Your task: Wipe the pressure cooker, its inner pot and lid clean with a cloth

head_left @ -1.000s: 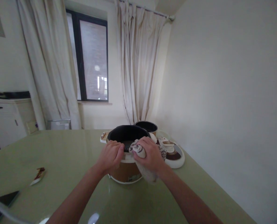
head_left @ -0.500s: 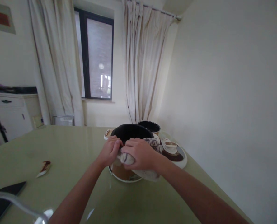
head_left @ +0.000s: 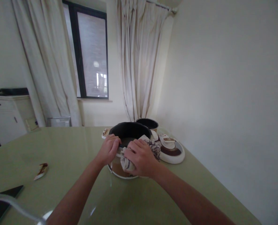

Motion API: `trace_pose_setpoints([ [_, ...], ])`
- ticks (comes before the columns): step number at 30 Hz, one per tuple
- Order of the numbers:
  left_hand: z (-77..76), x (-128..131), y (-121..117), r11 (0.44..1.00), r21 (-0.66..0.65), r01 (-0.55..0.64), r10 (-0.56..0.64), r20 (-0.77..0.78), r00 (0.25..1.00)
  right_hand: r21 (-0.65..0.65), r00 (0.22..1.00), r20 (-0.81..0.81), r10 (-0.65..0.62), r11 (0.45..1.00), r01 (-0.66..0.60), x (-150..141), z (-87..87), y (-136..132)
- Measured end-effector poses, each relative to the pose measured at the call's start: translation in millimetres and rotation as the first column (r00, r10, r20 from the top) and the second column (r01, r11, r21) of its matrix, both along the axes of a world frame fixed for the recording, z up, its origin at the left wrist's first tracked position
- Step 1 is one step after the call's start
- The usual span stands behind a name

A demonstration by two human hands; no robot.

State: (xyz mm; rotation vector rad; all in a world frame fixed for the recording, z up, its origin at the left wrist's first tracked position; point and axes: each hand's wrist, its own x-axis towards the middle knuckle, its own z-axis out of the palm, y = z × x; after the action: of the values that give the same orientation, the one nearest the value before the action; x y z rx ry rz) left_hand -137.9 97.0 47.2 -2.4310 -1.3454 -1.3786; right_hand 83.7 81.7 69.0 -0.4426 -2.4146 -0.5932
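Note:
An electric cooker body (head_left: 120, 170), with a dark interior and a brown and white outside, stands upright on the table in front of me. My left hand (head_left: 109, 148) is closed over its near rim, thumb toward the middle. In my right hand (head_left: 141, 156) is a bunched patterned cloth (head_left: 127, 161), pressed against the near right rim; part of it bulges out past my knuckles. Beside the cooker on the right lies its lid (head_left: 173, 157), white with a brown top and a handle. Behind the cooker sits a dark inner pot (head_left: 149, 124).
The glossy green table (head_left: 78, 150) meets a white wall on the right. To the left lie a small brown and white piece (head_left: 42, 171) and a flat dark object (head_left: 3, 201). A grey cable (head_left: 17, 206) crosses the lower left corner. Curtains and a window are behind.
My right hand and the cloth have shifted slightly along the rim, and the cloth is bunched differently. My left hand stays on the rim. The view has turned a little to the right.

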Motion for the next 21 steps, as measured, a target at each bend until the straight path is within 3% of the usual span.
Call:
trace_pose_setpoints([
  [4, 17.2, 1, -6, 0.997, -0.069, -0.039, 0.028, -0.152, 0.988, 0.082, 0.987, -0.161, -0.005, 0.996, 0.019, 47, -72.6, 8],
  [7, 33.5, 16, -14, 0.983, -0.103, -0.149, 0.109, -0.321, 0.941, 0.109, 0.958, -0.285, -0.023, 0.992, 0.057, 58, -122.4, 9],
  [9, 38.0, 31, -18, 0.978, -0.069, -0.199, 0.157, -0.391, 0.907, 0.117, 0.949, -0.315, 0.018, 0.993, 0.02, 52, -136.9, 9],
  [11, 36.0, 44, -19, 0.98, -0.028, -0.198, 0.166, -0.436, 0.884, 0.056, 0.892, -0.449, 0.043, 0.998, -0.02, 42, -135.4, 12],
  [13, 30.6, 52, -19, 0.985, -0.009, -0.172, 0.15, -0.45, 0.88, -0.065, 0.735, -0.677, -0.03, 0.998, -0.019, 36, -125.1, 22],
  [16, 25.0, 53, -17, 0.989, 0.008, -0.146, 0.135, -0.435, 0.89, -0.274, 0.398, -0.881, -0.257, 0.962, 0.014, 34, -114.8, 45],
  [19, 25.0, 51, -16, 0.99, 0.018, -0.139, 0.132, -0.433, 0.892, -0.507, 0.128, -0.86, -0.494, 0.855, -0.11, 33, -125.1, 57],
  [21, 25.8, 51, -16, 0.99, 0.017, -0.141, 0.135, -0.431, 0.892, -0.608, 0.03, -0.787, -0.617, 0.765, -0.213, 26, -137.7, 49],
])
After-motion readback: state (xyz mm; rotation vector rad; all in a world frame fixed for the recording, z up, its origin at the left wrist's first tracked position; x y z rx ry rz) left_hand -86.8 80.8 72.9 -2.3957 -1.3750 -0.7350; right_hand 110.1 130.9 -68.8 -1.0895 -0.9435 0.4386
